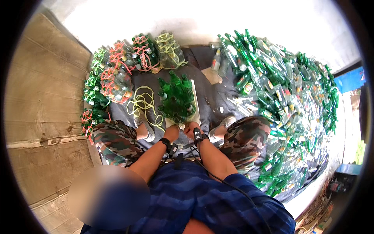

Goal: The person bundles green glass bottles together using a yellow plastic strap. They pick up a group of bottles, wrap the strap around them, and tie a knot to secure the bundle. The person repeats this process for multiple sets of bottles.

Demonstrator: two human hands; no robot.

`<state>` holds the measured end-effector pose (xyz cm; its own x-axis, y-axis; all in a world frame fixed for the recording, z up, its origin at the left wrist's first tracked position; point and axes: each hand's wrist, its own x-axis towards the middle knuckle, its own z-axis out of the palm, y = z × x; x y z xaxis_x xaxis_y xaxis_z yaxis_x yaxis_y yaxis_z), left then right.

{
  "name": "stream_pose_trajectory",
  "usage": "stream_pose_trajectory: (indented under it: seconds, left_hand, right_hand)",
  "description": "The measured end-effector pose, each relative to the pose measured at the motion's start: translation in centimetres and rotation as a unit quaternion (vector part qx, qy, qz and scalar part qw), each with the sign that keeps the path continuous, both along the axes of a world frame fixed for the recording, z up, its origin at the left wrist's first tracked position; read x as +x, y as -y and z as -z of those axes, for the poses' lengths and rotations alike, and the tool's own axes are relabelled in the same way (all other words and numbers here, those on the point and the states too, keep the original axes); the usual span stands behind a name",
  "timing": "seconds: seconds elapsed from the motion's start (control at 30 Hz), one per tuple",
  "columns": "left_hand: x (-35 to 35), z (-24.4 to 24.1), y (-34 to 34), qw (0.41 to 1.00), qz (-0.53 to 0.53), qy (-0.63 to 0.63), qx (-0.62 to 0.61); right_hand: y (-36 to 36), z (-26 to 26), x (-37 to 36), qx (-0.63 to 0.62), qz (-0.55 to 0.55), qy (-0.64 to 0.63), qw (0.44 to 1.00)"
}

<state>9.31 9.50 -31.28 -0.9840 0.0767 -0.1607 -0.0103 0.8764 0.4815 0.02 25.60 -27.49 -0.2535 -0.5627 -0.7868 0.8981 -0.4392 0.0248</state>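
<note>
A cluster of upright green glass bottles [175, 98] stands on a pale board [196, 101] between my feet. My left hand [171, 132] and my right hand [191, 129] are side by side at the near edge of this cluster. Both have curled fingers and seem closed on a thin yellow cord, though the fingers mostly hide it. Loops of yellow plastic cord [142, 101] lie on the floor to the left, one strand running towards my left hand. Any cord around the cluster is hard to make out.
Bottle bundles tied with red cord [117, 83], green cord [95, 82] and yellow cord [169, 48] stand at the left and back. A large heap of loose bottles [287, 99] fills the right. A cardboard piece [211, 75] lies on the dark sheet [204, 87].
</note>
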Motion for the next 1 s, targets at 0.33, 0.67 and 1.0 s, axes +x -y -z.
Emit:
stream_pose_trajectory:
  seconds: [0.33, 0.67, 1.0]
  left_hand:
    - [-2.3, -10.0, 1.6, 0.976, 0.184, 0.110, -0.027]
    - [-2.6, -19.5, 2.6, 0.947, 0.033, 0.259, 0.186]
    - [2.4, -28.0, 0.7, 0.891, -0.055, 0.376, 0.250]
  right_hand:
    - [-0.4, -3.5, -0.1, 0.114, -0.109, -0.134, 0.978]
    - [-2.9, -0.2, -1.9, 0.227, -0.461, -0.709, 0.483]
    - [2.4, -11.4, 5.0, 0.059, -0.302, -0.308, 0.900]
